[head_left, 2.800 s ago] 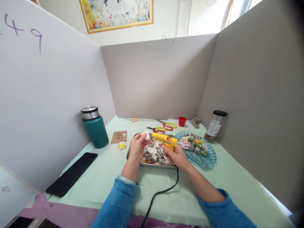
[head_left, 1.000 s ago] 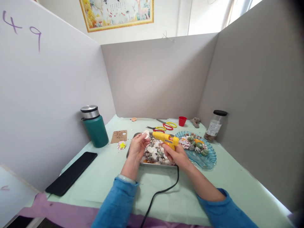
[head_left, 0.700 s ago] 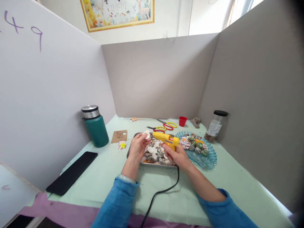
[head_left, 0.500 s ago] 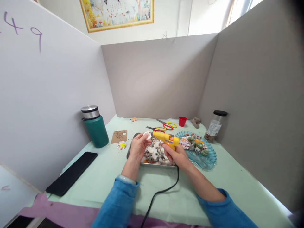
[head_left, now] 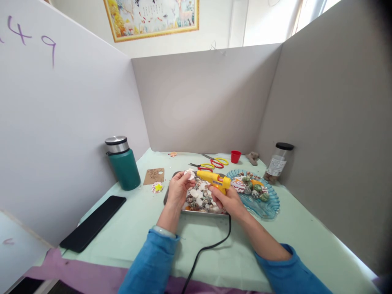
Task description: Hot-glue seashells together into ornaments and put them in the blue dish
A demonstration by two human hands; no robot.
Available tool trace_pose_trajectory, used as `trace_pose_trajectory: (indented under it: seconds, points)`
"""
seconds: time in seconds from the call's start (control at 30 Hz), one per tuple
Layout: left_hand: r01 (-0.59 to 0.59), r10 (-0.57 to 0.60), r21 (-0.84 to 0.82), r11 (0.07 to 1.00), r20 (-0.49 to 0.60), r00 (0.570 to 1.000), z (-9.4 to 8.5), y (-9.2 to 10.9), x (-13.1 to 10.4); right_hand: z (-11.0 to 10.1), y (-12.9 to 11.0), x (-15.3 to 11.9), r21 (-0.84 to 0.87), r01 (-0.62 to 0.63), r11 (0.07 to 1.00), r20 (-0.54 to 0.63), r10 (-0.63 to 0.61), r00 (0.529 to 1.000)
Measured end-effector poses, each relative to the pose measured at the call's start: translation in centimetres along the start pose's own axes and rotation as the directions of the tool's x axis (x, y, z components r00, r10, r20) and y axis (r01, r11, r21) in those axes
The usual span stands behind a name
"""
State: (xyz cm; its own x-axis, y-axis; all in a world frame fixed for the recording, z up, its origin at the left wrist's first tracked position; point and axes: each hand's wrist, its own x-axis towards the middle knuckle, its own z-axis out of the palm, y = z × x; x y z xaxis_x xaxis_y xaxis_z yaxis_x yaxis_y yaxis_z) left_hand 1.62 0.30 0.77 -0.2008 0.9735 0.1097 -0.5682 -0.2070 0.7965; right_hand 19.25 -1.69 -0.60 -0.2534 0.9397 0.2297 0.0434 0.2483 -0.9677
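Note:
My left hand [head_left: 180, 188] pinches a small white shell piece [head_left: 190, 174] above the left side of a metal tray [head_left: 203, 212]. A yellow hot glue gun [head_left: 213, 179] is gripped in my right hand [head_left: 228, 200], its nozzle pointing left, close to the white piece. Whether the nozzle touches it I cannot tell. Under both hands the tray holds many shells [head_left: 200, 196], white, grey and brown. A black cord [head_left: 211, 246] runs from near my right hand toward the front edge.
On the right stand a blue scalloped plate [head_left: 274, 206] of shells and a black-lidded jar [head_left: 277, 163]. Behind lie two pairs of scissors [head_left: 216, 162] and a red cup [head_left: 235, 157]. Leftward are a green bottle [head_left: 125, 169], brown card [head_left: 153, 176], shell flower [head_left: 157, 188] and black slab [head_left: 93, 223].
Almost nothing differs. The whole view has shifted very slightly; both hands keep the white piece and the glue gun in the same places.

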Motion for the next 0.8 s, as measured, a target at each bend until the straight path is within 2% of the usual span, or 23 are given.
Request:
trace_pose_trajectory:
  seconds: [0.7,0.8]
  points:
    - [-0.03,0.029,0.034,0.999,0.014,0.999,-0.02,-0.17,-0.01,0.05,-0.05,-0.05,-0.01,0.01,1.0,0.011,-0.01,1.0]
    - [-0.029,0.029,0.031,0.999,0.006,1.0,0.19,-0.12,-0.11,0.1,0.14,-0.01,0.002,0.009,1.0,-0.034,-0.009,0.999]
